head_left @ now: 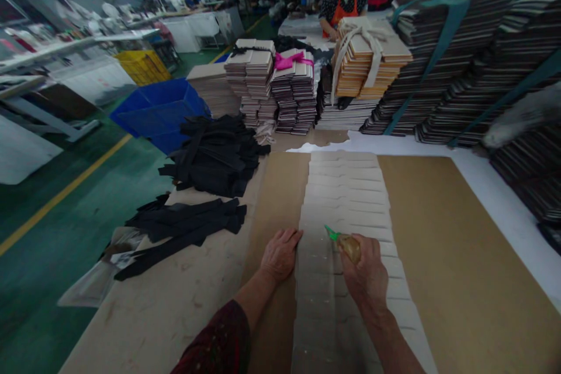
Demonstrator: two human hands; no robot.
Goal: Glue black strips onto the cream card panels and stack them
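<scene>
Bottle (350,249): right hand (367,273) gripping it, green nozzle (331,234) pointing towards ten o'clock over pale strips (363,187); left hand (280,255) lying empty at nine; oversqueezing could be blotting strips.

My only remote view is head-worn, facing forward and down over the worktable (188,315), close above the left hand (280,256) and right hand (367,272); its top reaches a co-worker (344,10) well beyond, its left the green floor (65,228).

The amber bottle (350,247) has a green nozzle (332,234).
</scene>
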